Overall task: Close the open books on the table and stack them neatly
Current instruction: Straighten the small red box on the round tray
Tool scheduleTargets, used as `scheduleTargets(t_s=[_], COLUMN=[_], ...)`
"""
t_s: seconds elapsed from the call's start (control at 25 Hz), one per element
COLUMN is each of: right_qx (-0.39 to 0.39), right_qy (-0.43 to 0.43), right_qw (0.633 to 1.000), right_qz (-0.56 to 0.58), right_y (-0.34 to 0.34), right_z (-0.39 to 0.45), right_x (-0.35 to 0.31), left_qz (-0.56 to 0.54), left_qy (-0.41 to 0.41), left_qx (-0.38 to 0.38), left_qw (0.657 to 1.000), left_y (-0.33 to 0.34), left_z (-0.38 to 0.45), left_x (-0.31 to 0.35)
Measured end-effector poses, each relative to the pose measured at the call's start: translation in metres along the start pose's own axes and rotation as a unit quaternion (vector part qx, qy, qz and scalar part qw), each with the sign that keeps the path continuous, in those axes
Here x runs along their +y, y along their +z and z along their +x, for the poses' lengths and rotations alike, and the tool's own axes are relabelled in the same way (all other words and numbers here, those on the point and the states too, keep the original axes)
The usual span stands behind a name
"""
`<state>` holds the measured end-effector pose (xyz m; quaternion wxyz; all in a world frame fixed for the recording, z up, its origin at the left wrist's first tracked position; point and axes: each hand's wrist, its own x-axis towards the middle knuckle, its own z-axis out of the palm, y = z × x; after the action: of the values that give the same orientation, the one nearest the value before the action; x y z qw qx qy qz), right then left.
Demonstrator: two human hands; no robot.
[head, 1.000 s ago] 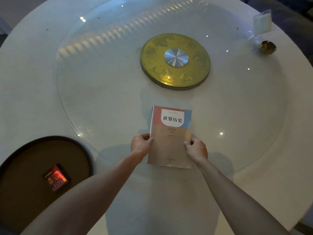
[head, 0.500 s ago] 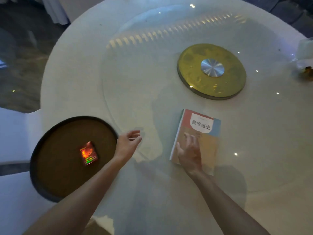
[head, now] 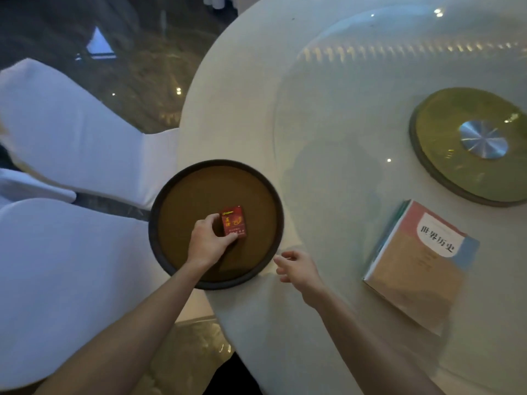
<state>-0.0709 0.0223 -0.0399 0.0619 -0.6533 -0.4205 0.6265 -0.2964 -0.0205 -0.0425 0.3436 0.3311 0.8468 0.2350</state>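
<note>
Head view: our left hand (head: 209, 240) gripped the red box (head: 234, 221) on the round tray (head: 159, 215); our right hand (head: 298, 268) hovered open-fingered, the closed book (head: 419, 266) well apart.

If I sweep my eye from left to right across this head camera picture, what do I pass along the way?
White chair covers → round brown tray with the left hand on a small red box → right hand → closed book → gold disc on the table.
</note>
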Motion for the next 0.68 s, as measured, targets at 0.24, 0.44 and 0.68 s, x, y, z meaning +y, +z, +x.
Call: scheduleTargets(t_s=[0.24, 0.44, 0.68], right_qx=[-0.013, 0.012, 0.015], right_qy=[0.01, 0.03, 0.064], right_qw=[1.0, 0.999, 0.997], right_qz=[0.006, -0.019, -0.03], right_y=[0.023, 0.025, 0.029], right_z=[0.013, 0.024, 0.03], right_x=[-0.004, -0.005, -0.006], left_qz=[0.055, 0.07, 0.094], left_qy=[-0.035, -0.018, -0.015], left_qx=[-0.003, -0.047, -0.045], left_qw=[0.998, 0.996, 0.994], left_y=[0.012, 0.011, 0.021], left_z=[0.013, 0.03, 0.032], left_x=[-0.011, -0.01, 0.002])
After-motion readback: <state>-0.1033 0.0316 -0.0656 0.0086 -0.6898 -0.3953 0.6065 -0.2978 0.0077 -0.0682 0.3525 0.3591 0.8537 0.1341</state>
